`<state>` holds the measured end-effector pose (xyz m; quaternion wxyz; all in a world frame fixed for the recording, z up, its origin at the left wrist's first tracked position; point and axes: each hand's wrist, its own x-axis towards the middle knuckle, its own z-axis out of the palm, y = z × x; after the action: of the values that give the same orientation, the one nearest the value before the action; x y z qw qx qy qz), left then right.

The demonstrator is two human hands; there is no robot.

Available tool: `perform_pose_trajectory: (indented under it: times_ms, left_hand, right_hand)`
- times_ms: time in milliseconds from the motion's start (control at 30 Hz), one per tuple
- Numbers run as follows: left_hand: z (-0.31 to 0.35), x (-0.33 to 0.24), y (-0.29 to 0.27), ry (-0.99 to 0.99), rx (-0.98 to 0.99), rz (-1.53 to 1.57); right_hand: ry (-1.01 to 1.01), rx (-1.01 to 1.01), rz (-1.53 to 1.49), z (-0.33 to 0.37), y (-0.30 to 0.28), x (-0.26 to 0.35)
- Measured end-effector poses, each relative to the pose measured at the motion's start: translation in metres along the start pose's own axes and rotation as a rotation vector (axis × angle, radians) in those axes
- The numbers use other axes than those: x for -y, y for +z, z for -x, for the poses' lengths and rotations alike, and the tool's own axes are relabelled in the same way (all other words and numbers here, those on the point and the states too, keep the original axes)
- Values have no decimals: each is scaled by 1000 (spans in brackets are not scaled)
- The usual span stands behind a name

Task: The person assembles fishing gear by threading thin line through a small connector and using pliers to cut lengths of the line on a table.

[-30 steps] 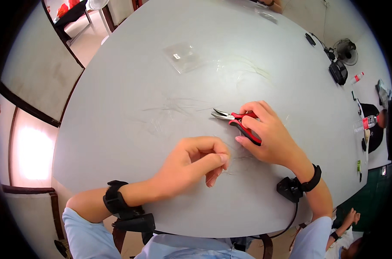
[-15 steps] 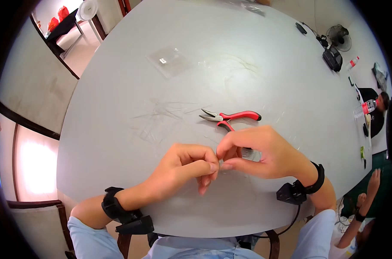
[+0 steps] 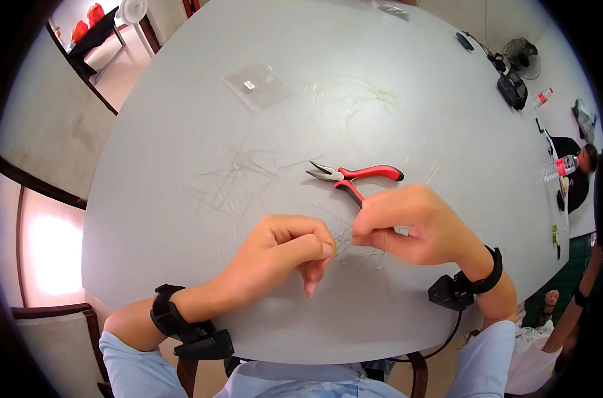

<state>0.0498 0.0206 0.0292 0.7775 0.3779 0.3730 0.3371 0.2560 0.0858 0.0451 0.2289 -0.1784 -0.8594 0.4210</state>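
Observation:
My left hand (image 3: 285, 255) is pinched, thumb tip against the bent index finger, with the other fingers curled below. To its right my right hand (image 3: 411, 229) is also pinched, thumb to index finger. A small gap lies between the two pinches. Whatever they hold is too small to make out. Under and between the hands several thin wire-like pieces (image 3: 364, 257) lie on the grey table (image 3: 162, 219). Just beyond my right hand rest pliers (image 3: 374, 173) with red and black handles, jaws parted and pointing left; one handle is partly covered by that hand.
Left of the pliers spreads a loose pile of thin pieces (image 3: 238, 169). Farther off are a clear plastic bag (image 3: 255, 86) and more fine strands (image 3: 361, 93). A black case (image 3: 512, 91), a fan (image 3: 522, 58) and a bottle (image 3: 561, 167) stand right. Another person's arm (image 3: 573, 298) shows at lower right.
My hands have drawn apart: the right moved slightly right and away from me, the left stayed nearly in place. The person at the lower right has shifted their arm.

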Motion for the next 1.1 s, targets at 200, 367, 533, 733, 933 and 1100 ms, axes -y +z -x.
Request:
perform_pose_trajectory:
  times_ms: [200, 367, 533, 733, 933, 1100]
  left_hand:
    - [-2, 1, 0, 45, -87, 94]
    - [-4, 4, -7, 164, -108, 213]
    - [-2, 5, -6, 179, -142, 228]
    - [-2, 5, -5, 132, -132, 176]
    - [-2, 5, -4, 116, -163, 169]
    - [-5, 1, 2, 292, -315, -67]
  right_hand:
    - [146, 56, 14, -6, -22, -2]
    - [403, -368, -93, -31, -70, -41]
    - [517, -595, -24, -28, -109, -129]
    - [630, -345, 581, -28, -114, -161]
    - [787, -539, 568, -29, -109, -143]
    - [489, -604, 718, 0, -119, -127]
